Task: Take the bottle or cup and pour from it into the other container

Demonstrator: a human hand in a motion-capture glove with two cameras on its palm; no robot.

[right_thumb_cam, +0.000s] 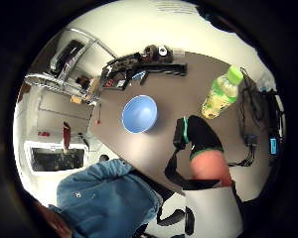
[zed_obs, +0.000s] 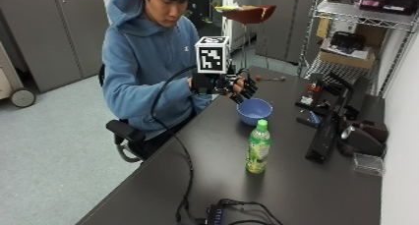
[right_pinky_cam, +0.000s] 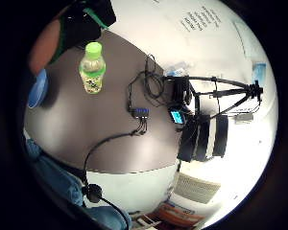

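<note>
In the outside view, the bottle point(zed_obs: 258, 147) stands upright just right of the frame's centre on the dark table point(zed_obs: 196, 176), with the blue bowl point(zed_obs: 254, 110) above it in the frame, near but apart. The gloved right hand point(zed_obs: 225, 87) hangs in the air near the bowl's upper left rim, well short of the bottle. Its fingers point(zed_obs: 247, 91) curl loosely downward and hold nothing; the hand touches neither container.

The bottle looks like a small clear plastic one with a bright green cap, a green printed label and pale yellowish liquid reaching high up its body, so it probably carries some weight for its size. Thin plastic of this kind would likely give a little under a squeeze, and the smooth label may be slippery. The straight middle of the body, around the label, seems the sensible place to take hold, thumb on 1 side and fingers opposite, leaving the neck free for tipping. The cap appears to be on, which would block pouring until removed.

The bowl is shallow, wide and looks empty.
</note>
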